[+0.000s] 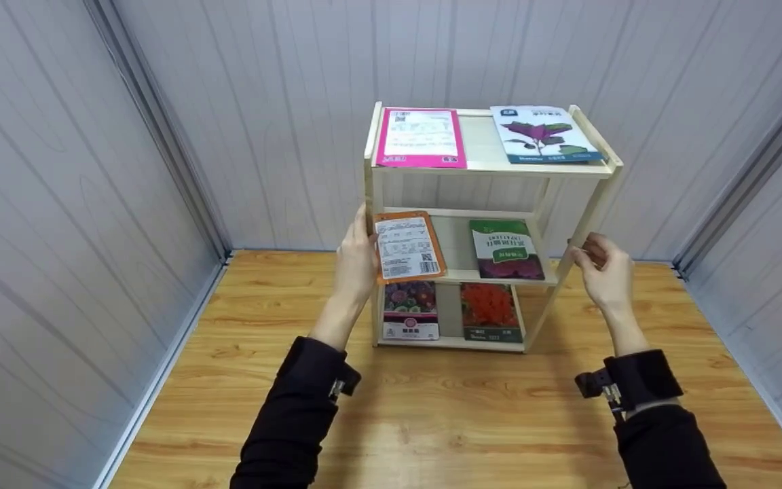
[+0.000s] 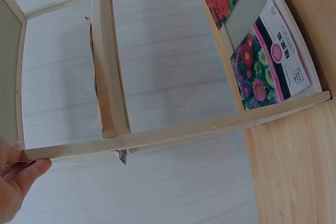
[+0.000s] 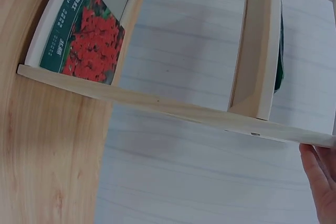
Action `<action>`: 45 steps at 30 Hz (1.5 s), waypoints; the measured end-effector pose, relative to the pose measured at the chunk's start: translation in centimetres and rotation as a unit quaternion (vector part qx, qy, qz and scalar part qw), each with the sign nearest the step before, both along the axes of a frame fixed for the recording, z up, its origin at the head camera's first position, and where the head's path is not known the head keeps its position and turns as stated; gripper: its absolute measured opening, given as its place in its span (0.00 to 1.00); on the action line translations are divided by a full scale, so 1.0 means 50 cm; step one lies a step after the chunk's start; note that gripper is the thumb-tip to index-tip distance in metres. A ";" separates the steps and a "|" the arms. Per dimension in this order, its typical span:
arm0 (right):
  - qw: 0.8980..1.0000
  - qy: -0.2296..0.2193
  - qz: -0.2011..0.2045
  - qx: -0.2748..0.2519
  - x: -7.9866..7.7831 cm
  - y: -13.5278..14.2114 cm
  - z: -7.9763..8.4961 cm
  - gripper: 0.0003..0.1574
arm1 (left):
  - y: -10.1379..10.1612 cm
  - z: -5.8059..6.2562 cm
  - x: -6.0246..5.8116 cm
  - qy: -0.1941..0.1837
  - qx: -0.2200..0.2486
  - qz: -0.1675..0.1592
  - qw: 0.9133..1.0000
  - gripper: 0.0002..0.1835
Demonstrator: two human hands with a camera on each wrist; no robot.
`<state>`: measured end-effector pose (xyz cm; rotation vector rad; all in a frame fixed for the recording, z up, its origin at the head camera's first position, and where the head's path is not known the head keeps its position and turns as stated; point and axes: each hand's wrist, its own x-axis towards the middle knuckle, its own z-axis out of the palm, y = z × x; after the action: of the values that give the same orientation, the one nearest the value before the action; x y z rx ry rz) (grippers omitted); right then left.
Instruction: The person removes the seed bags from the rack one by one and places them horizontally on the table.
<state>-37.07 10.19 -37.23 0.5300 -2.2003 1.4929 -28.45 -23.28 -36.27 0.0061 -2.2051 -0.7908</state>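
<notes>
A pale wooden three-tier shelf (image 1: 493,167) stands between my hands, with flat printed packets lying on its tiers. My left hand (image 1: 357,261) holds the shelf's left upright (image 2: 157,136), and in the left wrist view fingers and thumb pinch its edge. At the opposite side, my right hand (image 1: 605,272) grips the right upright (image 3: 173,109) with its fingertips. Close to the left hand, an orange-edged packet (image 1: 407,246) overhangs the middle tier's front. A green and white packet (image 1: 505,248) lies at that tier's right.
On the top tier lie a pink-edged packet (image 1: 421,138) and a white packet with a purple-leaved plant (image 1: 544,134). Two flower packets, one mixed (image 1: 411,310) and one red (image 1: 491,311), rest on the bottom tier. Wood-look flooring (image 1: 445,421) meets grey panel walls (image 1: 282,122).
</notes>
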 end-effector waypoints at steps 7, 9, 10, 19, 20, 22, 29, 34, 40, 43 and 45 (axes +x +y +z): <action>1.000 -0.015 0.011 0.009 0.005 0.003 0.016 0.16 | -0.004 0.010 0.004 -0.014 -0.009 -0.012 1.000 0.28; 1.000 -0.022 0.014 0.015 0.011 0.002 0.026 0.16 | -0.006 0.012 0.007 -0.022 -0.008 -0.016 1.000 0.29; 0.999 -0.027 0.018 0.016 0.016 0.000 0.033 0.17 | -0.007 0.013 0.008 -0.025 -0.009 -0.018 0.999 0.29; 0.999 -0.019 0.025 -0.038 0.057 -0.007 0.086 0.21 | -0.013 0.033 0.019 -0.035 -0.048 0.007 0.998 0.27; 0.999 -0.019 0.019 -0.045 0.057 -0.006 0.087 0.20 | -0.013 0.037 0.021 -0.033 -0.053 0.014 0.998 0.27; 0.998 -0.016 0.006 -0.059 0.055 -0.006 0.089 0.19 | -0.012 0.043 0.025 -0.024 -0.060 0.025 0.998 0.27; 0.996 0.025 -0.045 -0.070 0.054 -0.004 0.100 0.14 | -0.010 0.074 0.037 0.046 -0.096 0.048 0.993 0.24; 0.994 0.067 -0.034 -0.082 0.094 -0.017 0.140 0.13 | -0.008 0.094 0.044 0.098 -0.147 0.057 0.983 0.23; 0.992 0.098 0.012 -0.074 0.133 -0.043 0.189 0.11 | -0.005 0.116 0.051 0.120 -0.189 0.053 0.973 0.20; 0.991 0.106 0.037 -0.070 0.125 -0.056 0.202 0.12 | -0.003 0.131 0.053 0.119 -0.200 0.049 0.971 0.20; 0.990 0.111 0.052 -0.066 0.115 -0.068 0.214 0.12 | -0.001 0.142 0.055 0.116 -0.210 0.048 0.970 0.21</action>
<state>-31.32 6.81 -26.54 0.7383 -1.9156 1.5393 -25.72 -23.34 -29.19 -0.1799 -2.0876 -0.2458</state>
